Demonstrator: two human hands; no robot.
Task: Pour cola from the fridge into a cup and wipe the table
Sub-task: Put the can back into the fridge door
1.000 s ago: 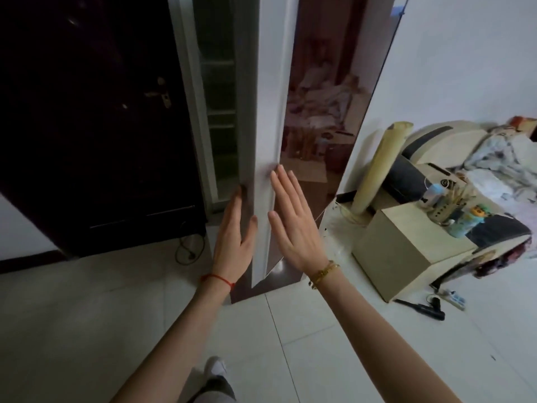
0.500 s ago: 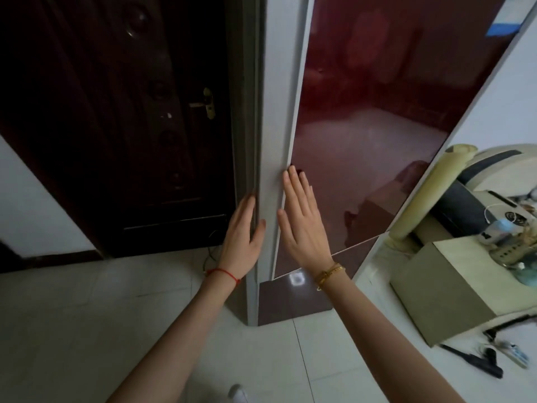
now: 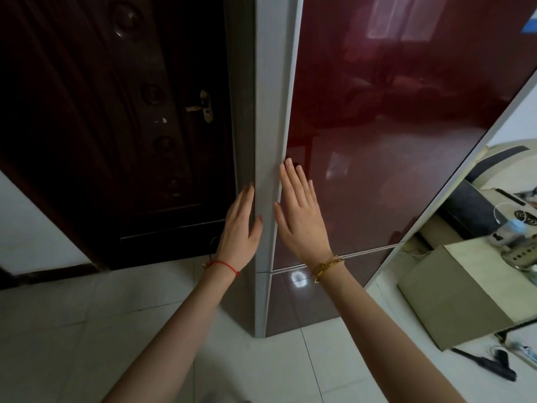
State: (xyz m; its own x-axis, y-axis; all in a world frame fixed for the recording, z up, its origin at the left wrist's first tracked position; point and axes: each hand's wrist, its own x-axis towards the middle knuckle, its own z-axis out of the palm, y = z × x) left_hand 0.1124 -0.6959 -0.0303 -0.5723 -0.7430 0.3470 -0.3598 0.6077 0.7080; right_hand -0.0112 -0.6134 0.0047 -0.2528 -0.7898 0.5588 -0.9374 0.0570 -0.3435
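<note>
A tall fridge with a glossy dark red door (image 3: 392,141) and a pale grey side edge (image 3: 271,112) stands right in front of me. The door looks shut against the cabinet. My right hand (image 3: 302,216) lies flat on the red door front near its left edge, fingers spread and pointing up. My left hand (image 3: 239,228) rests flat on the fridge's grey left side, fingers straight. Neither hand holds anything. No cola, cup or cloth is in view.
A dark brown room door (image 3: 130,126) with a brass handle (image 3: 203,107) stands to the left. At the right a beige cabinet (image 3: 453,292) carries small items, with a black tool (image 3: 491,365) and power strip on the white tiled floor (image 3: 87,330).
The fridge door has swung from open to shut under my hands; the inner shelves are no longer seen. The view has moved closer to the fridge.
</note>
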